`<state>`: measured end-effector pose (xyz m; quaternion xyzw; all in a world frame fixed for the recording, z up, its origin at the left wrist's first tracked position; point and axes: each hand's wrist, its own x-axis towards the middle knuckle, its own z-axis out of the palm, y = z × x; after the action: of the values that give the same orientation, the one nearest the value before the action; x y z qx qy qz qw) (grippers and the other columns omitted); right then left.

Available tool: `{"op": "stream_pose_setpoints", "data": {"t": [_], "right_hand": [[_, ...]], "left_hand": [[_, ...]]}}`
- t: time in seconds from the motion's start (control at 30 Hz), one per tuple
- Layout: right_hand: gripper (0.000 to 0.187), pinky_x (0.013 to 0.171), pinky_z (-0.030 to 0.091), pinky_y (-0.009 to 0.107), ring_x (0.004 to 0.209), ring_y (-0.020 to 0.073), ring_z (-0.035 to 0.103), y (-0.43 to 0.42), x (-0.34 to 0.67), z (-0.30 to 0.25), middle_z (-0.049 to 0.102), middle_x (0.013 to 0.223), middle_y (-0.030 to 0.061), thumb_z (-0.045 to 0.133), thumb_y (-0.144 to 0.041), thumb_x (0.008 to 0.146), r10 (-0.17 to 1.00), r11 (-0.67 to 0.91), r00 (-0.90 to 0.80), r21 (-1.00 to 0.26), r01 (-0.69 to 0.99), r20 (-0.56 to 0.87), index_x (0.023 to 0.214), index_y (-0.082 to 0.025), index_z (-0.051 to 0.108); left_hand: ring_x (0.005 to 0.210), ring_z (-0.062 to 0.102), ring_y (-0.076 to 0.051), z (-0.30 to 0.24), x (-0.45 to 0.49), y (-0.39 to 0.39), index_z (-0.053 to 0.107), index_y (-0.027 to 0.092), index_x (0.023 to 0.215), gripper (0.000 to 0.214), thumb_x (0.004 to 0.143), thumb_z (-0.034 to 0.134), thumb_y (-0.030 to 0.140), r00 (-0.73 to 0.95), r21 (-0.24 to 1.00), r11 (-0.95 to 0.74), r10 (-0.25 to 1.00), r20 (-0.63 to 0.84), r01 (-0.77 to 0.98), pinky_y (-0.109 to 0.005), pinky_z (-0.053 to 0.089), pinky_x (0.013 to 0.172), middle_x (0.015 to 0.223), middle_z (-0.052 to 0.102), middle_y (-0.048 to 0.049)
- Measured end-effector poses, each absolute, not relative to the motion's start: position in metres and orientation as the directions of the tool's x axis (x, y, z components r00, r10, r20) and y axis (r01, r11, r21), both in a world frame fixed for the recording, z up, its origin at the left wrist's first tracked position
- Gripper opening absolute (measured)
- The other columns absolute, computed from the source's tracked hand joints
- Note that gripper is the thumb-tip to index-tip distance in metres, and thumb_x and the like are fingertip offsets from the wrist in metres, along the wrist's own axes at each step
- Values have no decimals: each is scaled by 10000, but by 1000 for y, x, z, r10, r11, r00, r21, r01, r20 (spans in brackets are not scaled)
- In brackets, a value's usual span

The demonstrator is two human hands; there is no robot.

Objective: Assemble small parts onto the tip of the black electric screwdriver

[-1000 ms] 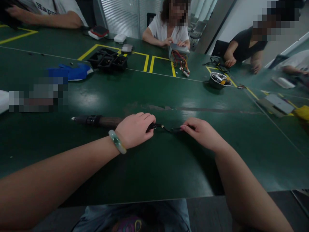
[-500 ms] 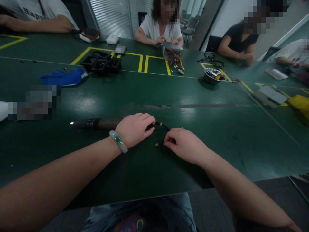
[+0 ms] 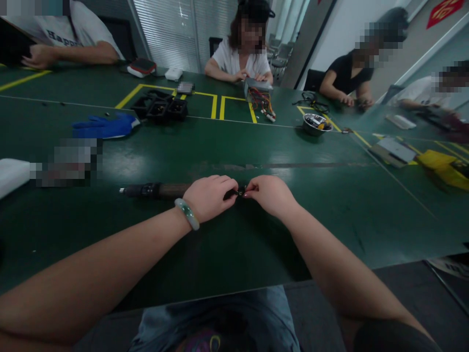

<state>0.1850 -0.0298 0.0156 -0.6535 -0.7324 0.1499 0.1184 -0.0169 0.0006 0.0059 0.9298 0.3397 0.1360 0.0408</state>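
Note:
A long dark cylindrical tool [image 3: 146, 191], resembling an electric screwdriver, lies on the green table with its silver tip pointing left. My left hand [image 3: 210, 196], wearing a jade-like bangle [image 3: 187, 213], is closed around its right end and covers it. Thumb and fingertips of my right hand [image 3: 273, 196] are pinched on a small dark connector piece with a brass-coloured end [image 3: 241, 194]. That end sits right at my left fingertips. Whether the connector is joined to the tool is hidden by my fingers.
Left of centre lie a blue glove [image 3: 104, 126] and black trays [image 3: 159, 106]. A metal bowl [image 3: 315, 125] of small parts stands to the right, with a yellow cloth item [image 3: 445, 167] beyond. Across the table a person [image 3: 240, 63] handles a power supply box [image 3: 258, 89] with wires.
My right hand has moved left and up, bringing the brass-coloured end against my left fingertips. My left hand keeps its hold on the tool. The whole view has shifted slightly.

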Motion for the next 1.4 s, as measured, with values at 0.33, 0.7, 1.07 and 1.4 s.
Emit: {"op": "stream_pose_setpoints", "data": {"t": [0.33, 0.7, 1.07, 1.4], "right_hand": [[97, 640, 361, 261, 709, 121, 544, -38, 187, 2, 645, 813, -6, 699, -320, 829, 957, 289, -255, -355, 889, 140, 817, -224, 703], [102, 675, 372, 260, 756, 126, 556, -37, 189, 2, 641, 812, -7, 692, -327, 841, 944, 330, -281, -428, 841, 176, 836, -226, 704], [66, 648, 353, 255, 718, 115, 532, -34, 190, -3, 630, 800, -12, 696, -285, 828, 947, 319, -272, -408, 855, 170, 814, -221, 705], [86, 664, 379, 250, 735, 119, 551, -36, 190, -1, 643, 808, -8, 695, -311, 832, 953, 302, -245, -491, 817, 179, 830, -226, 709]], "left_hand": [[933, 619, -190, 4, -18, 3, 641, 244, 1020, 189, 902, 509, 309, 739, 196, -777, 630, 239, 599, -318, 478, 787, 1047, 674, -12], [959, 628, -192, 5, -18, 4, 647, 232, 1040, 217, 894, 500, 296, 753, 188, -787, 617, 229, 587, -318, 483, 805, 1062, 676, -23], [957, 631, -189, 4, -18, 4, 643, 237, 1047, 215, 896, 510, 313, 750, 195, -784, 621, 227, 590, -326, 491, 798, 1064, 678, -4], [972, 634, -194, 4, -17, 4, 657, 240, 1047, 228, 897, 507, 324, 741, 210, -772, 635, 218, 600, -328, 489, 814, 1076, 686, -17]]}}
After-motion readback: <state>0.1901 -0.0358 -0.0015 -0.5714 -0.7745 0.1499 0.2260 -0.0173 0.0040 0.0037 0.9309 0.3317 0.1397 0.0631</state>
